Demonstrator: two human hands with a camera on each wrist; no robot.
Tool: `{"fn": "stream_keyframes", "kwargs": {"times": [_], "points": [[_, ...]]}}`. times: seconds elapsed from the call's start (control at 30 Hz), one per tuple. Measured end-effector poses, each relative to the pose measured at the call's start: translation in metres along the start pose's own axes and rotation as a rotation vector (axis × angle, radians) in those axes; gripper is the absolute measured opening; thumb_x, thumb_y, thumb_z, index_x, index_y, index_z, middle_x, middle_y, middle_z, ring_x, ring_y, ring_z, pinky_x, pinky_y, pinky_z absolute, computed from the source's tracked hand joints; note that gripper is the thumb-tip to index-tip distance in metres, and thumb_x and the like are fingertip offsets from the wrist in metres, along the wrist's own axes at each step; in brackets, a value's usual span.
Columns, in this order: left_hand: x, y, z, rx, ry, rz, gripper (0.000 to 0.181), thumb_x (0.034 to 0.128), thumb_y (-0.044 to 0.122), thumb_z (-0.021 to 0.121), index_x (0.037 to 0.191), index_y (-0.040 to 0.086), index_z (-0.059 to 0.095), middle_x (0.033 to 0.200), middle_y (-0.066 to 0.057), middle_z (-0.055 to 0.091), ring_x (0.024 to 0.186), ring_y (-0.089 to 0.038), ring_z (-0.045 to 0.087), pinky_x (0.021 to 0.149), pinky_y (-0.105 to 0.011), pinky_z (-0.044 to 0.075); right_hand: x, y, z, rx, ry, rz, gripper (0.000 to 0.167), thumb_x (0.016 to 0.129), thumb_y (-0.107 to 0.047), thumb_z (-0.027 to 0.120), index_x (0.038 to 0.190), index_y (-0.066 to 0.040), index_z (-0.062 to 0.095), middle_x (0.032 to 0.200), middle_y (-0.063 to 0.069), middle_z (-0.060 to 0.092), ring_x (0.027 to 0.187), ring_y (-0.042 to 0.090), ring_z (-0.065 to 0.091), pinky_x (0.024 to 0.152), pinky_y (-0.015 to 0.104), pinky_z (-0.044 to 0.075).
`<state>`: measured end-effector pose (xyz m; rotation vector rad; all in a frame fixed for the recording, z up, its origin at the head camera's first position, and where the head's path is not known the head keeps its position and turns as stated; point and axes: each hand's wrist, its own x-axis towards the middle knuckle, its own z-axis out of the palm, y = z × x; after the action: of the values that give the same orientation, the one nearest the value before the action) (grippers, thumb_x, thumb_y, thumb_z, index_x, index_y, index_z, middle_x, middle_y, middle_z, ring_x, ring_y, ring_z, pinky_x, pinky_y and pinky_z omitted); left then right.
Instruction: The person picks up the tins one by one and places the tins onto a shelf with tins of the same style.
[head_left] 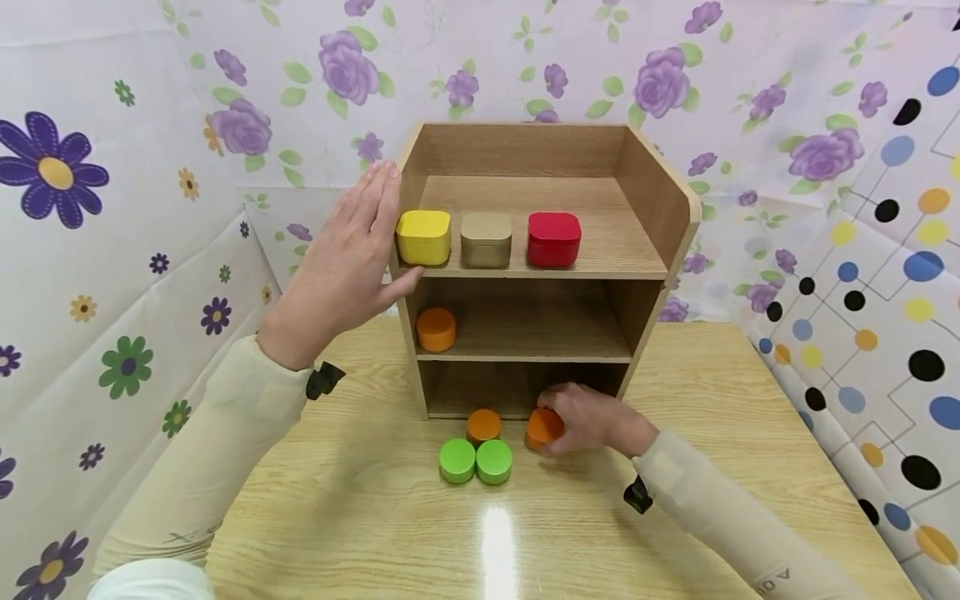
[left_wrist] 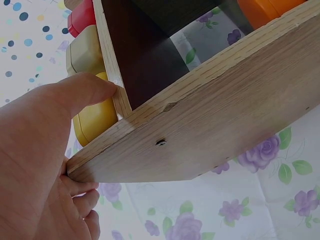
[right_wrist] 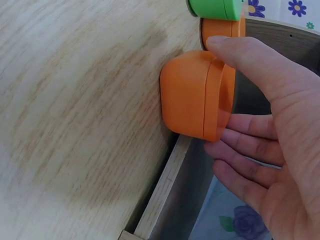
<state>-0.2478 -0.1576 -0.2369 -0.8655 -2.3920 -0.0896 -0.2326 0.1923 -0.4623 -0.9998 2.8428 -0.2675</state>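
My left hand (head_left: pixel 348 246) holds the upper left side of a small wooden shelf (head_left: pixel 525 275), thumb at the front edge and fingers along the outer side. In the left wrist view, the thumb presses the board near a yellow box (left_wrist: pixel 95 120). My right hand (head_left: pixel 588 417) grips an orange lidded box (head_left: pixel 543 429) with rounded corners on the table, before the bottom compartment. The right wrist view shows the thumb on one side of this box and fingers on the other. Left of it stand a round orange container (head_left: pixel 483 426) and two green round containers (head_left: pixel 457 461).
On the top shelf, a beige box (head_left: pixel 486 240) and a red box (head_left: pixel 554 240) stand in a row right of the yellow one. An orange container (head_left: pixel 436 329) sits at the left of the middle compartment. Patterned cloth surrounds the wooden table (head_left: pixel 360 517).
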Motion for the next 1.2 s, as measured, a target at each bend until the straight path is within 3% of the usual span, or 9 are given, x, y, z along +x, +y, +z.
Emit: {"fn": "stream_keyframes", "kwargs": {"times": [0.27,0.5,0.67,0.93,1.2], "points": [[0.001,0.000,0.002,0.002,-0.002,-0.003,0.105,0.0955,0.034,0.076,0.166,-0.008,0.009,0.174,-0.028,0.017,0.164,-0.042,0.016,0.136,-0.052,0.016,0.003,0.002,0.004,0.027,0.019,0.018,0.044,0.080,-0.041,0.087,0.106,-0.012,0.068,0.087,-0.006,0.060,0.072,0.007,0.052,0.060,0.019,0.043],[0.000,0.000,0.002,0.001,-0.003,-0.009,0.106,0.0956,0.035,0.076,0.166,-0.007,0.009,0.175,-0.027,0.016,0.164,-0.042,0.016,0.136,-0.053,0.017,0.002,0.006,0.001,0.121,-0.021,-0.011,0.047,0.074,-0.026,0.085,0.112,-0.006,0.068,0.093,-0.001,0.063,0.076,0.009,0.053,0.063,0.020,0.046],[0.000,0.000,0.002,0.001,0.001,-0.008,0.105,0.0955,0.034,0.076,0.166,-0.007,0.010,0.175,-0.027,0.017,0.164,-0.041,0.016,0.135,-0.054,0.018,0.001,0.008,-0.005,0.161,-0.075,-0.056,0.046,0.072,-0.022,0.084,0.113,-0.008,0.068,0.100,0.002,0.067,0.082,0.009,0.055,0.070,0.020,0.049],[0.000,0.000,0.001,-0.002,-0.005,-0.009,0.106,0.0954,0.034,0.076,0.166,-0.006,0.009,0.175,-0.027,0.016,0.164,-0.041,0.015,0.136,-0.052,0.015,-0.003,-0.002,-0.029,0.180,-0.186,-0.110,0.038,0.073,-0.023,0.087,0.105,-0.015,0.069,0.092,-0.003,0.065,0.081,0.008,0.055,0.073,0.020,0.048],[0.000,-0.001,0.001,0.009,0.016,0.007,0.106,0.0950,0.034,0.076,0.166,-0.008,0.010,0.174,-0.028,0.017,0.164,-0.042,0.016,0.136,-0.052,0.016,-0.015,-0.022,-0.073,0.147,-0.304,-0.118,0.042,0.071,-0.019,0.089,0.109,-0.019,0.070,0.098,-0.010,0.065,0.089,0.009,0.060,0.083,0.023,0.054]]}}
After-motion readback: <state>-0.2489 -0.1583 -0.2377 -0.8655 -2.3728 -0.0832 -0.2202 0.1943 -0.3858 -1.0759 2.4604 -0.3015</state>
